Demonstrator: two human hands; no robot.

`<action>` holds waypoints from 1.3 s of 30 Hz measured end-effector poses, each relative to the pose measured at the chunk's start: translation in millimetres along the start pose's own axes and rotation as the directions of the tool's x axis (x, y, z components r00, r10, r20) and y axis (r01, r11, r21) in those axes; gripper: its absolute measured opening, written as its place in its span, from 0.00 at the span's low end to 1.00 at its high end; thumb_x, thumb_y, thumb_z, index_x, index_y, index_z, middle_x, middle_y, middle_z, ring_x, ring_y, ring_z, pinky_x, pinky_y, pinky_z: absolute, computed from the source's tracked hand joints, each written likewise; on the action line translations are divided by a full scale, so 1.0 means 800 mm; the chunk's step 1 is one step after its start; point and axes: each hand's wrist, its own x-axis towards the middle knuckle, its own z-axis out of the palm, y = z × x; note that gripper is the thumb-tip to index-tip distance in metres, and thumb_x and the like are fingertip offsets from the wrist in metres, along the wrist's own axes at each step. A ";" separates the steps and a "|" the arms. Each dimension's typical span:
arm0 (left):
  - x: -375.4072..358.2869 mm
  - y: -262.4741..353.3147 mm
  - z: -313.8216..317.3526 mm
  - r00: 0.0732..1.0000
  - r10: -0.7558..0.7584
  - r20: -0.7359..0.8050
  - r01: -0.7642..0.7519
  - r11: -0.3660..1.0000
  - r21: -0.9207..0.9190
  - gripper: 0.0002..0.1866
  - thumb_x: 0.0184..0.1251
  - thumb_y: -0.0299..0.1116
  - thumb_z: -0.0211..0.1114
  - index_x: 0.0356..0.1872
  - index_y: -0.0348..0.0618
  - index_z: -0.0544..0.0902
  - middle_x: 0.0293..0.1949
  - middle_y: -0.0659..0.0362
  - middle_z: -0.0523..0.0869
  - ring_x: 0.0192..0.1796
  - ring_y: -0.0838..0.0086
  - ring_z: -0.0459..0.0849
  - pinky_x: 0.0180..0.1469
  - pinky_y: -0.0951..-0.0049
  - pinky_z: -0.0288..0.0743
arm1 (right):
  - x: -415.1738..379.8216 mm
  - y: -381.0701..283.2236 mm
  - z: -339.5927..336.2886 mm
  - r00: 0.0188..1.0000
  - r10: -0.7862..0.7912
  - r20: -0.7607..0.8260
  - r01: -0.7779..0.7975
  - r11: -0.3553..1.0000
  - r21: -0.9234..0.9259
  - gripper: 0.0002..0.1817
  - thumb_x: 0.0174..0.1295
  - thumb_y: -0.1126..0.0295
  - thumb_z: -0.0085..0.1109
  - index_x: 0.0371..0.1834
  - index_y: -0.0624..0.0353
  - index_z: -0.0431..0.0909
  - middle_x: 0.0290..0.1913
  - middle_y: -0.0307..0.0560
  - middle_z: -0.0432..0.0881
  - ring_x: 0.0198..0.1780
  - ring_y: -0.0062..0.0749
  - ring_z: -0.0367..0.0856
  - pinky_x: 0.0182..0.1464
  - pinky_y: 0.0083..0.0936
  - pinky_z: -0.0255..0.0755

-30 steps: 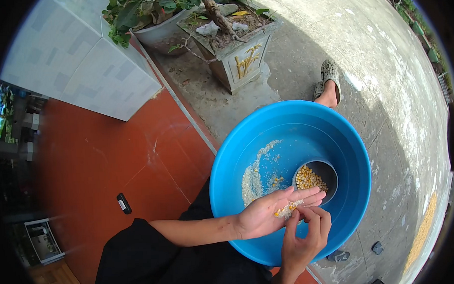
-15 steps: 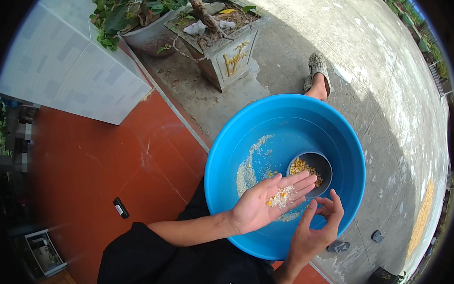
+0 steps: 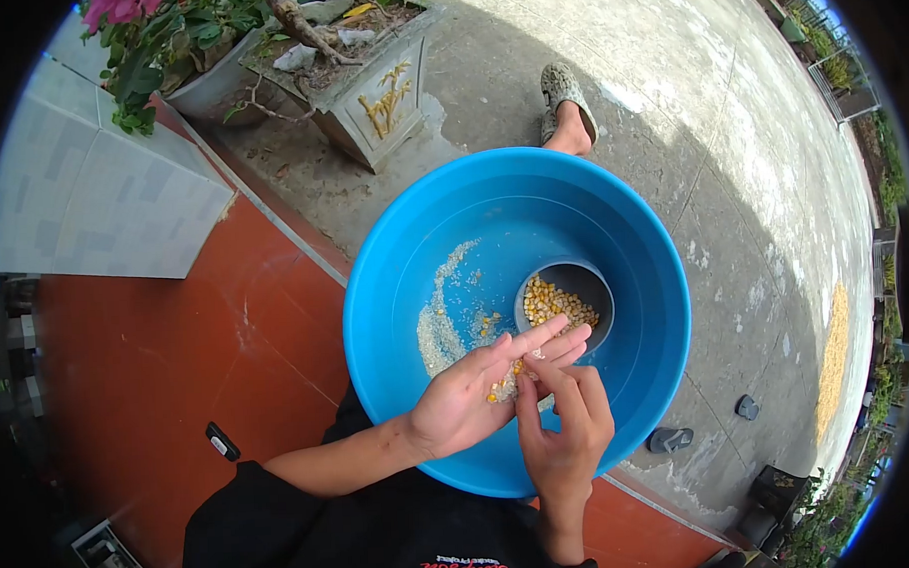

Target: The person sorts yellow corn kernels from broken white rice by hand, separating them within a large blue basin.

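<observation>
My left hand [image 3: 464, 399] lies open, palm up and fingers stretched, over the blue basin [image 3: 371, 317]. On its palm rest pale broken grains and some yellow corn kernels [image 3: 502, 387]. My right hand [image 3: 569, 420] reaches over this palm with thumb and index finger brought together in a pinch among the grains. Whatever is between those fingertips is too small to make out. Inside the basin, beyond my left fingers, stands a grey bowl [image 3: 597, 289] containing corn kernels [image 3: 555, 305]. More pale grains [image 3: 438, 335] are spread along the basin's floor, with a few kernels among them.
A square planter [image 3: 369, 117] stands beyond the basin near a tiled pillar [image 3: 91, 187]. A foot in a patterned clog [image 3: 566, 95] is just past the basin rim. Sandals [image 3: 670, 439] lie on the concrete at right. A small black object [image 3: 222, 441] is on the red floor.
My right hand has moved in from beside the left hand to its palm, its fingertips closing on the grains. The view has shifted, so the basin appears further left and higher.
</observation>
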 end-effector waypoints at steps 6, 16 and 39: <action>-0.002 0.006 0.001 1.000 -0.023 -0.013 0.023 0.999 0.027 0.49 0.94 0.64 0.42 0.96 0.34 0.43 0.96 0.42 0.48 0.98 0.53 0.44 0.96 0.51 0.40 | 0.002 -0.002 0.007 0.999 -0.024 -0.047 0.026 0.999 0.034 0.21 0.60 0.85 0.81 0.57 0.58 0.92 0.46 0.46 0.87 0.40 0.36 0.85 0.39 0.32 0.78; 0.001 0.003 0.001 0.999 -0.050 0.013 0.049 0.998 0.031 0.50 0.93 0.63 0.43 0.96 0.33 0.43 0.96 0.42 0.48 0.98 0.53 0.45 0.96 0.50 0.40 | -0.002 0.000 0.001 0.998 0.048 -0.047 -0.044 0.995 0.092 0.23 0.54 0.87 0.80 0.53 0.58 0.88 0.47 0.47 0.87 0.42 0.41 0.84 0.43 0.37 0.77; 0.000 0.007 0.004 0.995 -0.020 -0.098 0.018 1.000 -0.023 0.46 0.94 0.59 0.45 0.95 0.32 0.48 0.95 0.40 0.52 0.97 0.52 0.51 0.96 0.52 0.47 | 0.002 0.010 -0.005 0.978 0.026 -0.209 -0.010 0.997 0.080 0.21 0.58 0.85 0.80 0.55 0.60 0.91 0.49 0.47 0.91 0.38 0.35 0.84 0.38 0.32 0.75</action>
